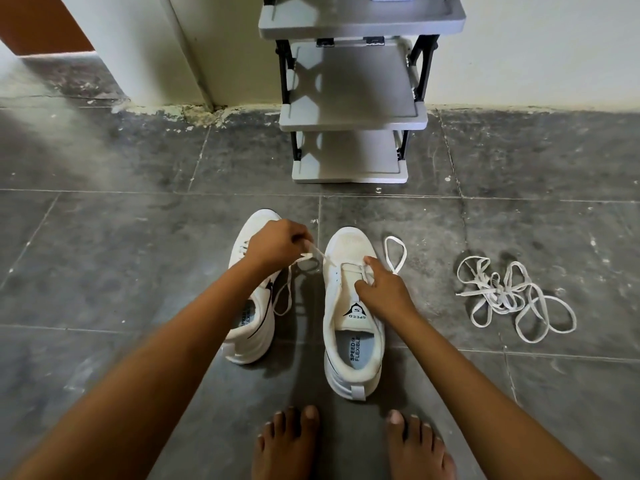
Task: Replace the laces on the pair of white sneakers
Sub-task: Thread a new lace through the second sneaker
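Note:
Two white sneakers stand on the grey floor, toes pointing away from me. The right sneaker has a white lace through its front eyelets, with a loop lying on the floor to its right. My left hand pinches one end of this lace and holds it above the gap between the shoes. My right hand rests on the right sneaker's eyelet area, fingers pinching the lace there. The left sneaker lies partly under my left forearm, a lace trailing from its side.
A tangled pile of white laces lies on the floor to the right. A grey shoe rack with black posts stands against the wall ahead. My bare feet are at the bottom of the view.

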Action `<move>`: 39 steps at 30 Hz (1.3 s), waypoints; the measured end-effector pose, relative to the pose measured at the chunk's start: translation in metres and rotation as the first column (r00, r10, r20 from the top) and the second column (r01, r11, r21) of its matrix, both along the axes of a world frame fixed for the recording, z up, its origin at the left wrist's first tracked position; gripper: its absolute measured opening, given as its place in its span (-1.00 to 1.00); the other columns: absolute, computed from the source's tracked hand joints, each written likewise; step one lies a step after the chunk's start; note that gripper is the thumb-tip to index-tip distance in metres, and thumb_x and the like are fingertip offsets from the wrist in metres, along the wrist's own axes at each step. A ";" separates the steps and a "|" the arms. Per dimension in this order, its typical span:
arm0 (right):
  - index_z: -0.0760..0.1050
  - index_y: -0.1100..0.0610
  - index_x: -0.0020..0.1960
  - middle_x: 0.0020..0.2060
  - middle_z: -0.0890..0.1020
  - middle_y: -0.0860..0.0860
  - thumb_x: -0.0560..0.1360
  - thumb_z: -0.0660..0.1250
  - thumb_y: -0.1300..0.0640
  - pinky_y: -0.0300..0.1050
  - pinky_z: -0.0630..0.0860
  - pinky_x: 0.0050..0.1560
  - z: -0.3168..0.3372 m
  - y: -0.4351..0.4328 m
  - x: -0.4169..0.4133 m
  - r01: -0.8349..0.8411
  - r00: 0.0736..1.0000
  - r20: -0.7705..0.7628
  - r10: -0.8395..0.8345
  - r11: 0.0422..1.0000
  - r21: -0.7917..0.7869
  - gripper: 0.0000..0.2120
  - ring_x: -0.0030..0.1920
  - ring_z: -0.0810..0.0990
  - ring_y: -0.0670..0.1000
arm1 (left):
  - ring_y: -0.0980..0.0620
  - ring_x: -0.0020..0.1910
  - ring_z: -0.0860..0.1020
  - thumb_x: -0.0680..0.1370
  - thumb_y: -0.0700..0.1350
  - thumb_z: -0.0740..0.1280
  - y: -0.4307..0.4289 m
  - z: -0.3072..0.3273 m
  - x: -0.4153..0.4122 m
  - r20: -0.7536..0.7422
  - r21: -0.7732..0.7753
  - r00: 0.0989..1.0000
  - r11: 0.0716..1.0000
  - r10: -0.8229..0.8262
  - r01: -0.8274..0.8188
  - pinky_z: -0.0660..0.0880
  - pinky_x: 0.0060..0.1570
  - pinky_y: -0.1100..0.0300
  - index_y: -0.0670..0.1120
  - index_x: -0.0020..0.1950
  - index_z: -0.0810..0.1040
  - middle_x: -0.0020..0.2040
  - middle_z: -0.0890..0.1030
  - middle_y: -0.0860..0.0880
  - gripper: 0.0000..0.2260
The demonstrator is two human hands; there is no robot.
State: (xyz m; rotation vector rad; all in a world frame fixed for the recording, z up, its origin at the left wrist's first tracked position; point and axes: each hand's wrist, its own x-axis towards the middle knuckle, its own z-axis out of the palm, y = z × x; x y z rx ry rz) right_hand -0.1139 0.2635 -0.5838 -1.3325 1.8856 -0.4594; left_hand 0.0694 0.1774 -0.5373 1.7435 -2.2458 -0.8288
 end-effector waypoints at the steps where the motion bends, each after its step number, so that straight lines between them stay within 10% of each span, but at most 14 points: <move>1: 0.20 0.03 0.47 0.25 0.51 0.17 0.50 0.25 0.07 -0.02 0.42 0.21 0.000 0.001 -0.001 0.004 1.000 0.007 -0.004 1.000 0.001 -0.44 0.22 0.48 0.19 | 0.00 -0.08 0.59 0.51 -0.17 0.35 0.000 0.000 -0.001 -0.014 -0.020 1.000 1.000 0.007 -0.007 0.48 0.05 0.15 -0.09 0.18 0.58 -0.05 0.62 -0.01 -0.76; 7: 0.19 0.05 0.45 0.27 0.49 0.15 0.50 0.30 0.01 -0.03 0.42 0.18 0.000 0.004 0.000 0.012 1.000 0.009 -0.011 1.000 -0.028 -0.43 0.22 0.49 0.17 | -0.09 -0.05 0.56 0.50 -0.21 0.26 0.005 -0.014 0.003 0.357 -0.127 0.932 0.992 0.067 -0.023 0.44 -0.17 0.15 -0.06 -0.01 0.64 -0.06 0.64 -0.07 -0.81; 12: 0.22 0.05 0.43 0.24 0.51 0.15 0.49 0.31 0.02 -0.03 0.43 0.16 0.001 0.004 0.001 0.020 1.000 0.002 -0.020 0.999 -0.040 -0.44 0.20 0.50 0.16 | -0.08 0.15 0.41 0.56 -0.09 0.20 0.018 -0.042 -0.005 0.701 -0.124 0.712 0.975 -0.045 0.183 0.29 0.12 0.05 -0.06 0.05 0.59 0.04 0.60 -0.05 -0.80; 23: 0.26 0.05 0.40 0.24 0.51 0.11 0.47 0.34 0.00 -0.14 0.38 0.09 -0.005 0.002 -0.002 0.040 0.998 0.044 -0.038 0.998 -0.048 -0.45 0.19 0.50 0.13 | -0.08 0.17 0.42 0.59 -0.13 0.12 0.016 -0.062 -0.016 0.783 -0.086 0.605 0.939 -0.144 0.334 0.26 0.13 0.07 -0.05 0.10 0.56 0.10 0.57 -0.06 -0.76; 29: 0.40 0.14 0.24 0.07 0.53 0.04 0.54 0.23 -0.11 -0.15 0.35 -0.03 0.018 0.001 -0.008 0.119 0.981 0.160 -0.107 0.991 -0.061 -0.60 0.07 0.51 0.03 | -0.10 -0.19 0.60 0.54 -0.23 0.26 0.004 -0.009 -0.007 0.222 -0.111 0.973 0.993 0.062 -0.038 0.48 -0.18 0.11 -0.17 -0.05 0.50 -0.13 0.63 -0.14 -0.96; 34: 0.46 0.10 -0.24 -0.26 0.52 -0.07 0.56 0.08 0.21 -0.26 0.33 -0.25 0.078 -0.006 -0.014 0.261 0.925 0.338 -0.172 0.936 -0.238 -0.73 -0.20 0.46 -0.05 | -0.07 -0.34 0.62 0.51 -0.40 0.25 0.010 0.053 -0.006 -0.193 0.094 0.964 0.982 0.182 -0.167 0.61 -0.19 0.09 -0.22 -0.16 0.53 -0.27 0.62 -0.16 -0.87; 39: 0.54 0.10 -0.17 -0.28 0.53 -0.08 0.59 0.11 0.23 -0.14 0.43 -0.10 0.155 -0.004 -0.016 0.189 0.940 0.335 -0.059 0.909 -0.371 -0.72 -0.22 0.47 -0.04 | -0.01 -0.14 0.61 0.47 -0.41 0.33 0.021 0.135 -0.005 -0.309 0.004 0.934 0.982 0.178 -0.186 0.55 -0.14 0.29 -0.25 0.03 0.62 -0.09 0.64 -0.17 -0.81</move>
